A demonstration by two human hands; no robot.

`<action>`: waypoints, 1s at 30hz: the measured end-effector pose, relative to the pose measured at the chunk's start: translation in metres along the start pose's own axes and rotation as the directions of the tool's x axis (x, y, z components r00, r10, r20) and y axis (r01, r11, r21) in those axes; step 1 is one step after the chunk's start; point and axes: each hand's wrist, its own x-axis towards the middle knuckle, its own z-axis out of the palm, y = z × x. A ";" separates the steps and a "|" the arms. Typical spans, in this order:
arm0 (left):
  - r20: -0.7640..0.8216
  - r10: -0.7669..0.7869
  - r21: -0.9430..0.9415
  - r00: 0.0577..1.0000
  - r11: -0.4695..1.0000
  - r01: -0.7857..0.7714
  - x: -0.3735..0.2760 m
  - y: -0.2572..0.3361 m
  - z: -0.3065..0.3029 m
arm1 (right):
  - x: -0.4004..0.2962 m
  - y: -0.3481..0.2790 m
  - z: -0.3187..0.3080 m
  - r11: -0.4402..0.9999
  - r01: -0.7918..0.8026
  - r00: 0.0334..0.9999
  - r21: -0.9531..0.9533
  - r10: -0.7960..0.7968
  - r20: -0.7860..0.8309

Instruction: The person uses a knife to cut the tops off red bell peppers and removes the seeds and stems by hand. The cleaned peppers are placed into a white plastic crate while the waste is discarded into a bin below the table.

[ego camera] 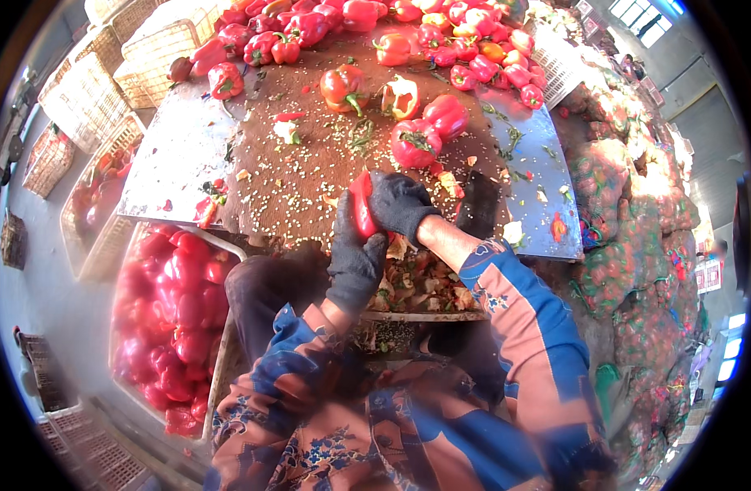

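A red bell pepper (362,205) is held upright between my gloved hands over the near part of the seed-strewn brown work board (289,202). My left hand (358,255), in a dark knit glove, wraps the pepper from the left and below. Curled against its right side is my right hand (401,205), also gloved; its fingertips and anything inside the palm are hidden. Just beyond my hands lie two whole red peppers, one (416,143) in front of the other (446,116). Farther off are a cut-open pepper (401,98) and an orange-red pepper (343,89).
Heaps of red peppers (308,27) cover the board's far side. A crate of red peppers (176,307) stands at my left. Below the board edge, a container holds pepper scraps (424,282). Stacked net sacks (608,184) line the right; wicker baskets (161,55) stand far left.
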 end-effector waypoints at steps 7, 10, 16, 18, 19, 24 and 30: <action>-0.172 -0.256 -0.081 0.951 0.966 0.246 0.021 -0.002 -0.033 | 0.006 0.004 -0.004 0.945 -0.044 0.971 0.325 -0.035 0.235; -0.140 -0.541 -0.349 0.829 0.811 0.470 0.044 0.007 -0.046 | 0.012 0.037 0.012 0.919 0.050 0.942 0.392 -0.173 0.286; -0.126 -0.543 -0.571 0.830 0.724 0.387 0.032 0.010 -0.055 | -0.011 -0.003 -0.032 0.927 -0.114 0.964 0.357 0.017 0.264; -0.105 -0.538 -0.583 0.836 0.715 0.387 0.030 0.023 -0.057 | -0.020 -0.010 -0.025 0.800 -0.119 0.987 0.588 0.030 0.159; -0.091 -0.534 -0.589 0.840 0.710 0.387 0.029 0.027 -0.057 | -0.025 -0.008 -0.022 0.797 -0.132 0.987 0.589 0.051 0.153; -0.066 -0.424 -0.415 0.903 0.835 0.361 0.029 0.026 -0.068 | -0.038 -0.001 -0.026 0.447 -0.242 0.961 0.861 -0.014 0.277; -0.042 -0.362 -0.226 0.931 0.911 0.344 0.015 0.025 -0.063 | -0.043 0.024 -0.012 0.629 -0.268 0.908 0.730 -0.090 0.410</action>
